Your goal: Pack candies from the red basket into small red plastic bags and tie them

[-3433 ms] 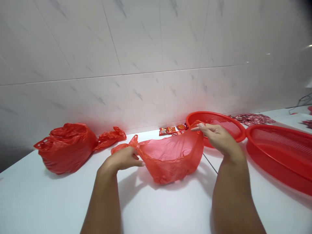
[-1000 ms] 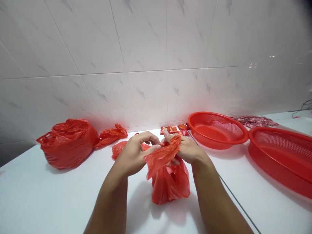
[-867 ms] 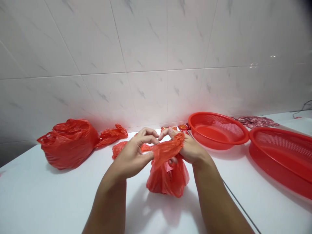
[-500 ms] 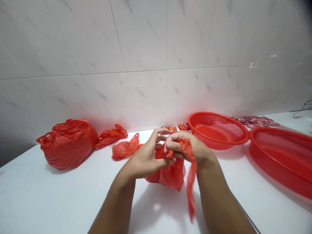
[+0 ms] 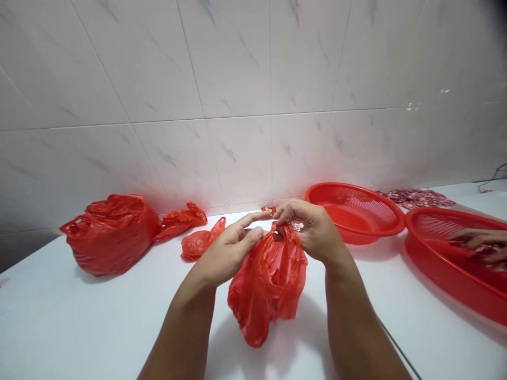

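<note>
My right grip point(image 5: 312, 229) was pinched on the gathered top of the red bag point(image 5: 263, 287), in front of me over the worktop point(image 5: 99, 327). My left grip point(image 5: 229, 248) was at the bag's left side, thumb and index apart; couldn't tell if the hidden fingers held plastic. Smaller red bundle point(image 5: 196, 245) lay just left. Co-worker's hand point(image 5: 489, 245) was at the long red basket point(image 5: 447, 279).

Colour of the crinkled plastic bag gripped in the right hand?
Red, slightly translucent; the crinkled plastic bag shows best in the head view.
</note>
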